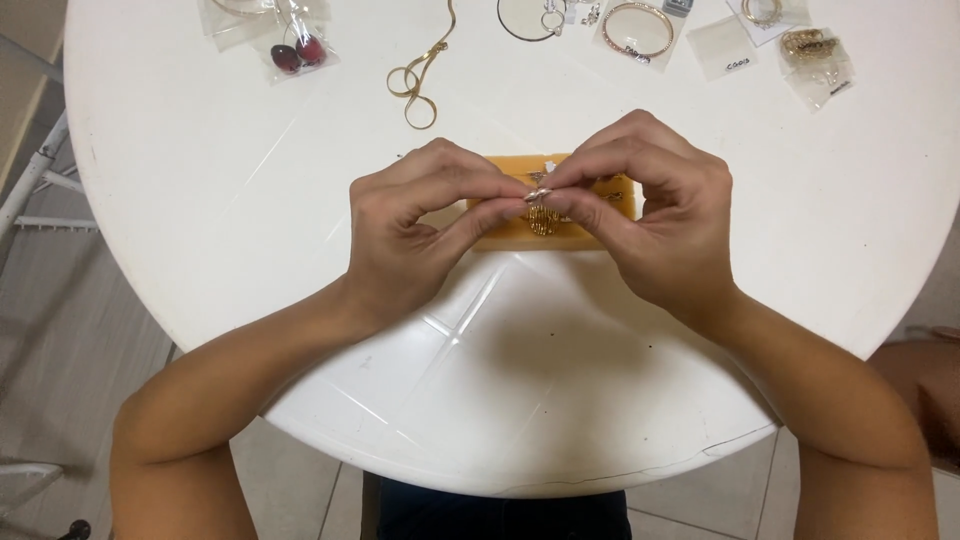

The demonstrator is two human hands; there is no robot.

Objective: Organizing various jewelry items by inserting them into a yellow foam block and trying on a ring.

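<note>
White plastic made up the round worktop [250, 200], and both hands met over its middle. The left hand [415, 225] and the right hand [655, 215] each pinched, thumb against forefinger, one end of a small silvery metal ring-like piece [540, 192], so both grips were clamped on it from opposite sides. The piece sat just above a flat orange rectangular pad [500, 235], which lay on the worktop under the fingers; some small gold-coloured beaded jewellery [543, 220] rested on that pad, partly hidden by the thumbs.

Farther out, at twelve o'clock from the hands, a thin dark hoop [522, 22] lay beside a rose-gold stone-set bangle in a clear bag [637, 28]. At eleven o'clock a flat gold snake chain [420, 75] curled on the bare surface. At ten o'clock sat a clear bag with dark red drop earrings [298, 52]. At one o'clock lay several small clear bags of gold pieces [815, 55].
</note>
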